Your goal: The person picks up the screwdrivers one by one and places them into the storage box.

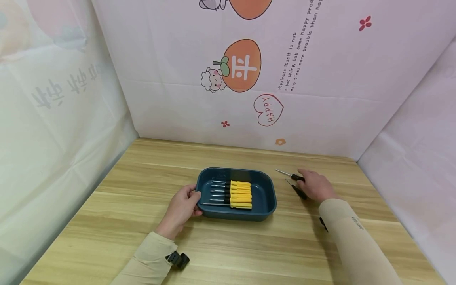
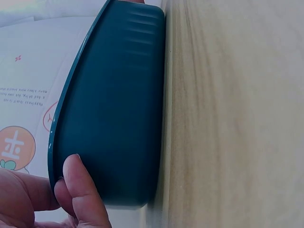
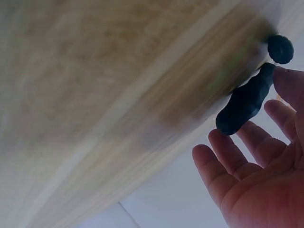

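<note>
My left hand (image 1: pixel 181 208) grips the left end of a dark blue plastic bin (image 1: pixel 235 215), thumb at the rim and fingers outside. The left wrist view shows those fingers against the bin's outer wall (image 2: pixel 109 95). Inside lie several yellow-handled screwdrivers (image 1: pixel 241 196) in a row, shafts pointing left. Two black-handled screwdrivers lie right of the bin: an upper one (image 1: pixel 295 177) and a lower one (image 1: pixel 299 192). Over their handles is my right hand (image 1: pixel 315 184). From the right wrist, its fingers look spread and loosely bent around a black handle (image 3: pixel 244 102); firm contact cannot be made out.
A wooden tabletop (image 1: pixel 228 253) carries everything. White printed cloth (image 1: pixel 178 99) stands along its back edge, with more cloth at the left and right sides. A black strap device (image 1: pixel 177 260) sits on the left wrist.
</note>
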Tool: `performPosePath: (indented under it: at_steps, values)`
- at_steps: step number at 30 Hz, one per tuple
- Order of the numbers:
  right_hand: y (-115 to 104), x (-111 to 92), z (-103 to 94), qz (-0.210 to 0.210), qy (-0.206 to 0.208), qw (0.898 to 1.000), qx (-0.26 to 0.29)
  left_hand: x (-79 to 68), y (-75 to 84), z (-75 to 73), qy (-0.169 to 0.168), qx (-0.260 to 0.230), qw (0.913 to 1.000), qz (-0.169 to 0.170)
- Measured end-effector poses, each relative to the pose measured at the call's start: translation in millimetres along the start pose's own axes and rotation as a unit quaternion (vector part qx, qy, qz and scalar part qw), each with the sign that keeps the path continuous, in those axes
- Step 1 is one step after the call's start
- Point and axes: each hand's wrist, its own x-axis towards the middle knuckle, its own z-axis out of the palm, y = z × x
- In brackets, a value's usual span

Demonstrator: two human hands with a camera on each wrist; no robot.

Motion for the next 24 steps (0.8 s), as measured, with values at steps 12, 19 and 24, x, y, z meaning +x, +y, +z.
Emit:
performPosePath:
  at_steps: [12,19,24]
  values:
    - [3.9,-0.2,1.0,-0.002,-0.004,1.000,-0.014,-2.0,0.7,0.0,-0.002,0.001,1.0000,0.004]
    - [1.7,-2.0,0.1,-0.003,0.000,1.000,-0.014,-3.2,2.0,-0.4,-0.003,-0.002,1.0000,0.006]
    - [1.5,-3.2,-0.2,-0.004,0.003,1.000,-0.011,-3.2,2.2,0.3,-0.004,-0.003,1.0000,0.007]
